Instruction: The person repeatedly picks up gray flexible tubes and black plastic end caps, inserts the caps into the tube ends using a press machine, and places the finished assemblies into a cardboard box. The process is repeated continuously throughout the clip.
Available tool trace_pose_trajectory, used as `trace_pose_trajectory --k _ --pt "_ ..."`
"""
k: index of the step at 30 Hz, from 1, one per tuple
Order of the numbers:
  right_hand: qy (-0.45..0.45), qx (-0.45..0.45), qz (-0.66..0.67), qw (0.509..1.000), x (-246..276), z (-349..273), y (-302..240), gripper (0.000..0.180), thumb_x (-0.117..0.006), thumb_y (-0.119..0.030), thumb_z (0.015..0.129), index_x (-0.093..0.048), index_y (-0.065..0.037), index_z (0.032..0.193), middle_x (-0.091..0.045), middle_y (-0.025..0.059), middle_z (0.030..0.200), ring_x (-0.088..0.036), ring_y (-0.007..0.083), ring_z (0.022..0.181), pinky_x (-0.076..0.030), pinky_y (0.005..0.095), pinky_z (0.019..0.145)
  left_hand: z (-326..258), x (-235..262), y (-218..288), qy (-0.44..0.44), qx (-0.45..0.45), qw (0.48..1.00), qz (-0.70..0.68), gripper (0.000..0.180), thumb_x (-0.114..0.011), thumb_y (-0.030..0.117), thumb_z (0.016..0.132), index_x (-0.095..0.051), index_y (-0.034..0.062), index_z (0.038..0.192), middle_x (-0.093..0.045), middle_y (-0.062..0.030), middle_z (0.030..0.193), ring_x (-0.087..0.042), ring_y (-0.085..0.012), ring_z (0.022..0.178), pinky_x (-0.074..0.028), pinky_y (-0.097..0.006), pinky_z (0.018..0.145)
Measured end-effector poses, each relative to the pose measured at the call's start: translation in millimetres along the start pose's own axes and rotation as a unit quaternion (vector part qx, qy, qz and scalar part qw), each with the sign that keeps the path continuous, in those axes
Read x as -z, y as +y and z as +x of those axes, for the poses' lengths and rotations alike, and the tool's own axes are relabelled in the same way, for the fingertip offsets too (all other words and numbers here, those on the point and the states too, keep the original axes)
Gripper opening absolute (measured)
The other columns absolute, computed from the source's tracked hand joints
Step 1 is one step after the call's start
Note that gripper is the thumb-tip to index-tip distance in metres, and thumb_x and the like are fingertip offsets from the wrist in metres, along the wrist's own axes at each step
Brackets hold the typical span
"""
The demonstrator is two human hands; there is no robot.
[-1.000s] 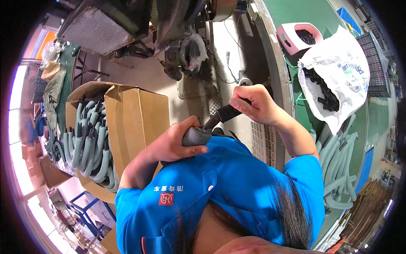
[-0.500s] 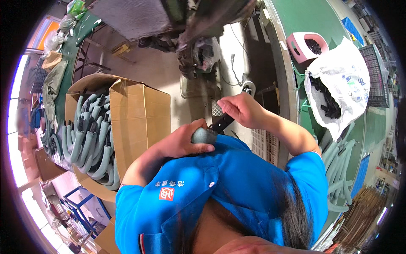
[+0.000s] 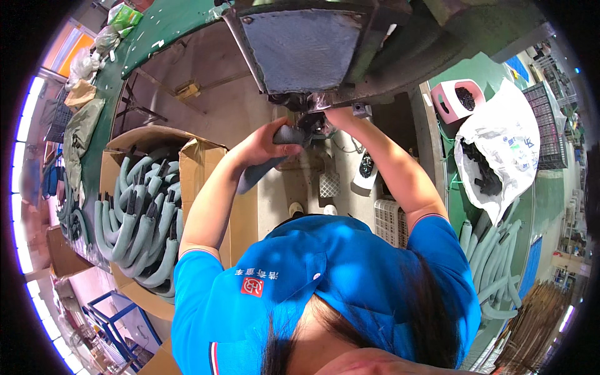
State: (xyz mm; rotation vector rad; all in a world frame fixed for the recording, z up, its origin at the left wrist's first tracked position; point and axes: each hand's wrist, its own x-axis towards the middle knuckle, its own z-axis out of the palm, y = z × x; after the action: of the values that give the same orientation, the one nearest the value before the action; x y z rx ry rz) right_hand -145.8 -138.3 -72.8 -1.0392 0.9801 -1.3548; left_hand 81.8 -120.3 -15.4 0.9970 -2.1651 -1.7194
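Note:
My left hand (image 3: 265,145) grips a grey bent hose (image 3: 262,164) and holds its upper end at the underside of a dark machine (image 3: 325,56). My right hand (image 3: 337,117) is raised to the same spot under the machine, fingers closed at the hose's dark end; what exactly it grips is hidden. Both forearms reach up from my blue shirt (image 3: 312,281).
An open cardboard box (image 3: 206,181) full of grey bent hoses (image 3: 134,219) stands on my left. On the right lie a white plastic bag (image 3: 500,150) of black parts, a pink container (image 3: 459,100) and more grey hoses (image 3: 494,262). Foot pedals (image 3: 329,184) sit on the floor below.
Both hands have lifted the hose from chest height up to the machine's underside. The view has tilted upward, so the machine now fills the top.

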Motion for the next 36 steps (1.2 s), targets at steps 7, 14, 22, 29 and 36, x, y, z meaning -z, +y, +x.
trace_pose_trajectory --k 7,14,22,29,36 --pt "0.043 0.355 -0.505 0.786 -3 1 -2 0.031 -0.047 -0.027 0.09 -0.058 -0.003 0.107 -0.06 0.0164 0.108 -0.056 0.0305 0.103 -0.043 0.0429 0.087 18 22 -11 -0.017 -0.052 0.998 0.03 0.038 -0.072 0.022 0.078 -0.05 0.0042 0.102 -0.057 -0.0052 0.074 -0.055 -0.013 0.059 -0.045 -0.028 0.052" --pt "0.019 0.124 -0.539 0.833 -21 -6 -36 0.031 -0.05 -0.026 0.089 -0.054 -0.005 0.11 -0.057 0.0152 0.113 -0.051 0.0298 0.103 -0.04 0.0407 0.089 11 24 -1 -0.071 0.054 0.983 -0.161 0.056 -0.073 0.022 0.076 -0.042 0.0034 0.12 -0.055 -0.0067 0.074 -0.055 -0.0149 0.056 -0.046 -0.027 0.047" --pt "0.04 0.103 -0.58 0.807 6 0 19 0.032 -0.045 -0.024 0.092 -0.054 -0.003 0.113 -0.056 0.0205 0.115 -0.051 0.0359 0.109 -0.04 0.0447 0.092 24 35 -3 -0.13 0.093 0.984 -0.076 0.062 -0.074 0.024 0.077 -0.041 0.0049 0.126 -0.056 -0.0073 0.082 -0.057 -0.0161 0.062 -0.049 -0.028 0.05" --pt "0.037 0.076 -0.444 0.892 -6 -11 4 0.022 -0.043 -0.019 0.092 -0.05 -0.005 0.107 -0.055 0.0252 0.107 -0.051 0.0436 0.1 -0.042 0.0481 0.084 32 32 -39 -0.165 0.107 0.949 -0.245 0.072 -0.073 0.022 0.077 -0.031 0.0074 0.134 -0.056 -0.0092 0.08 -0.055 -0.0163 0.057 -0.045 -0.027 0.047" --pt "0.067 0.072 -0.484 0.87 2 -8 21 0.026 -0.041 -0.019 0.091 -0.045 -0.006 0.114 -0.052 0.029 0.114 -0.049 0.0484 0.105 -0.042 0.0539 0.081 30 43 -31 -0.136 0.008 0.991 -0.013 0.072 -0.072 0.019 0.073 -0.033 0.0079 0.132 -0.058 -0.0115 0.086 -0.058 -0.0193 0.065 -0.048 -0.031 0.059"
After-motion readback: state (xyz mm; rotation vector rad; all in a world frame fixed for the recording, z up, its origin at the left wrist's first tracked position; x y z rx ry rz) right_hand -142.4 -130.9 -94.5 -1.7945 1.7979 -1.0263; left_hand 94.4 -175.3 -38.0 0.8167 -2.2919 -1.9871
